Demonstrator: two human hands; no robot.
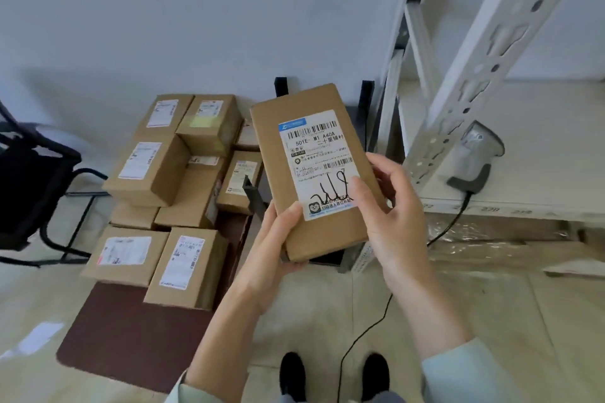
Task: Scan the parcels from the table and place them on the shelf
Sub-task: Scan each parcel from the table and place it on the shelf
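Holding one flat parcel (pixel 314 170) label-up above the floor, the person has it between both hands: the left hand (pixel 278 239) cups the near left corner from beneath, thumb on top, while the right hand (pixel 389 206) has its fingers (pixel 360 193) curled onto the label's right edge. More parcels (pixel 157 193) wait stacked on the low desk (pixel 131 337) at left. Scanning seems the step in hand: the scanner (pixel 478 154) lies on the shelf (pixel 510 147) at right, so the barcode must next be brought to it.

one held parcel (pixel 314 170), ten stacked parcels (pixel 147 170), one scanner (pixel 474 157)
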